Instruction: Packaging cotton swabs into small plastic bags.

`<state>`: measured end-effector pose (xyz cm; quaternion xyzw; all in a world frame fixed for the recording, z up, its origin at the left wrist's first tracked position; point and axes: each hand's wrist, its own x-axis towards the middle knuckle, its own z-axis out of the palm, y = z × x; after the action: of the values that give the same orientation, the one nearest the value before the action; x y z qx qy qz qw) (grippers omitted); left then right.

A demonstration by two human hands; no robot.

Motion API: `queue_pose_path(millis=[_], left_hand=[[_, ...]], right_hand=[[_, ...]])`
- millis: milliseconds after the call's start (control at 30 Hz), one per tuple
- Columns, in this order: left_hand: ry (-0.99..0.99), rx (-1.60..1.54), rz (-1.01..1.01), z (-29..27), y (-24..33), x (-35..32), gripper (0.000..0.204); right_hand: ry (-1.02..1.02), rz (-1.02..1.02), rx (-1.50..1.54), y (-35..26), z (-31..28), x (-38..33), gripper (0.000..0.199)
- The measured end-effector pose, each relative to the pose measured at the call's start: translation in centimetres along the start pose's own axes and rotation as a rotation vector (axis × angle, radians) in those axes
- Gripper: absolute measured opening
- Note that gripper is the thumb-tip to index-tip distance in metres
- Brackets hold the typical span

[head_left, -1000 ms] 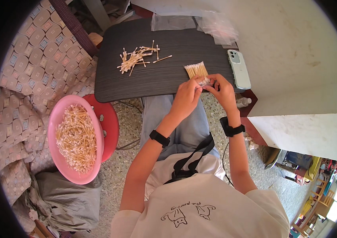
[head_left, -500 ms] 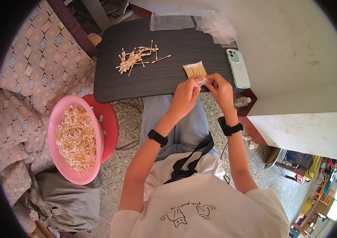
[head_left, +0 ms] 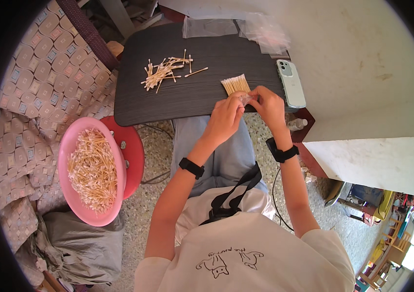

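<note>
At our far left the pink basin (head_left: 92, 170) of cotton swabs sits as before, and the loose swabs (head_left: 165, 73) on the dark board (head_left: 187, 95) have not moved. What has shifted is slight: our hands have drawn closer over the board's near edge, so the bundling looks nearly done. Our left hand (head_left: 225, 117) pinches the bundle of swabs (head_left: 236, 84) from the left; our right hand (head_left: 267, 106) closes fingertips on its clear wrap. The bundle pokes out just beyond both hands, the phone (head_left: 291, 82) to its right.
</note>
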<state>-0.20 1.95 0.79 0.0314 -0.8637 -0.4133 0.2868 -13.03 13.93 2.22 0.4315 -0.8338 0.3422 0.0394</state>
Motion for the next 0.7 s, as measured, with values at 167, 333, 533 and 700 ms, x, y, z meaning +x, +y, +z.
queue_pose_path(millis=[167,333,533,700], left_hand=[[-0.005,-0.052,-0.049,-0.3,-0.3,-0.1,0.012],[0.005,-0.03,-0.037,-0.2,-0.7,-0.3,0.011],[-0.069,0.022,0.002,-0.7,-1.7,-0.2,0.01],[0.054,-0.254,-0.024,-1.4,-1.9,-0.7,0.018]], right_hand=[[-0.05,-0.031,-0.017,-0.6,-0.6,0.3,0.026],[-0.029,-0.025,0.042,-0.5,-0.3,1.1,0.033],[-0.129,0.004,-0.031,0.0,0.2,0.4,0.046],[-0.141,-0.018,0.008,-1.5,-1.4,0.0,0.048]])
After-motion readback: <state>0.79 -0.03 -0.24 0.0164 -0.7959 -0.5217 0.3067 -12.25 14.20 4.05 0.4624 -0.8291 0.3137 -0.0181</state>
